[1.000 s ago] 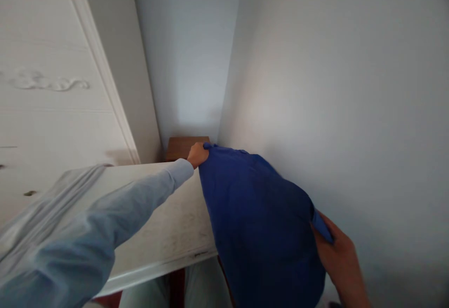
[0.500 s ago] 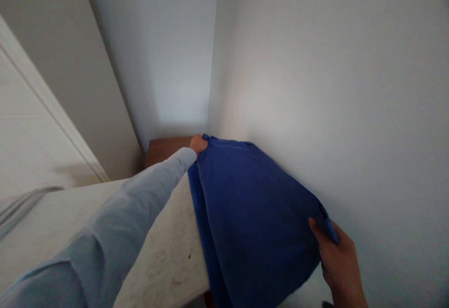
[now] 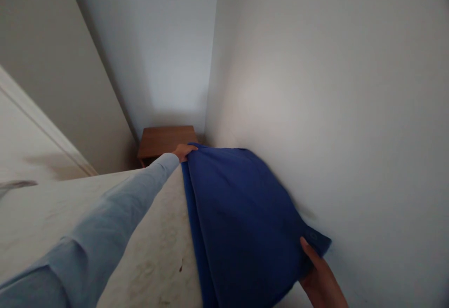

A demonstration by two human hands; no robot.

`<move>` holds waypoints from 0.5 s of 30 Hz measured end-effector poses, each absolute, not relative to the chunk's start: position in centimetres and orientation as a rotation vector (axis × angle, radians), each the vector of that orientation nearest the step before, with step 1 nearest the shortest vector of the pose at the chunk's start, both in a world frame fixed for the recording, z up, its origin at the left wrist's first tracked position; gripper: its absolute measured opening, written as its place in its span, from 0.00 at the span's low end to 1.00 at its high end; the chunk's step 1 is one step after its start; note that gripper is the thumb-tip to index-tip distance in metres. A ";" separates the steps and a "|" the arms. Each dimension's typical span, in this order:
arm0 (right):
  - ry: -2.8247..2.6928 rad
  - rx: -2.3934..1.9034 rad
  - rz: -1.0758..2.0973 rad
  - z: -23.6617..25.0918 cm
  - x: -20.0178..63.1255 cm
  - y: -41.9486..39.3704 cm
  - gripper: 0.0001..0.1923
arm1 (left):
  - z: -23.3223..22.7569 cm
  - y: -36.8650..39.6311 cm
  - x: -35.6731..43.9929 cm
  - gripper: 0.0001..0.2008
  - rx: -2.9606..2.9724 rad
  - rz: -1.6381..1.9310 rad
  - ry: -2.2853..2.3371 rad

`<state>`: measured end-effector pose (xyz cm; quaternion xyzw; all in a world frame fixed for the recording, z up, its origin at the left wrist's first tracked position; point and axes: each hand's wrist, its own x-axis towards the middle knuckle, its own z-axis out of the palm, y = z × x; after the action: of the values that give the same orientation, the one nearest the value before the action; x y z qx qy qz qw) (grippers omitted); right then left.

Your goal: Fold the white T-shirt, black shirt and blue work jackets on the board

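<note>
A large folded blue cloth (image 3: pixel 242 219) lies along the wall side of a pale, stained surface that looks like a mattress (image 3: pixel 157 233). My left hand (image 3: pixel 184 152), at the end of a light blue sleeve, is closed on the cloth's far left corner. At the near right, my right hand (image 3: pixel 317 270) grips the cloth's other end, thumb on top and fingers hidden beneath. Past the right thumb, a corner of the cloth sticks out toward the wall. The cloth's left edge shows more than one layer.
Beyond the far end stands a small brown wooden table (image 3: pixel 167 139) in the room's corner. The white wall (image 3: pixel 333 88) rises close on the right. A tall grey panel (image 3: pixel 66 74) and a white door-like panel (image 3: pixel 31 144) are at the left.
Both hands have moved a little left in view and lower, with the cloth. The cloth lies flatter, its near right corner now spread out. More of the wooden table shows.
</note>
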<state>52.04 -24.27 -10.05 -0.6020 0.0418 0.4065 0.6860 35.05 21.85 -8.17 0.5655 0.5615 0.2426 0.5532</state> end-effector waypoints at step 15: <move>0.250 -1.039 1.166 -9.8 38.0 -23.8 0.25 | -7.3 10.8 30.9 0.16 0.984 0.579 1.239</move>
<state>37.95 -23.76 -9.84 -0.4671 0.1125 0.5241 0.7032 30.85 10.85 -7.29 0.4358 0.5490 0.2563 0.6656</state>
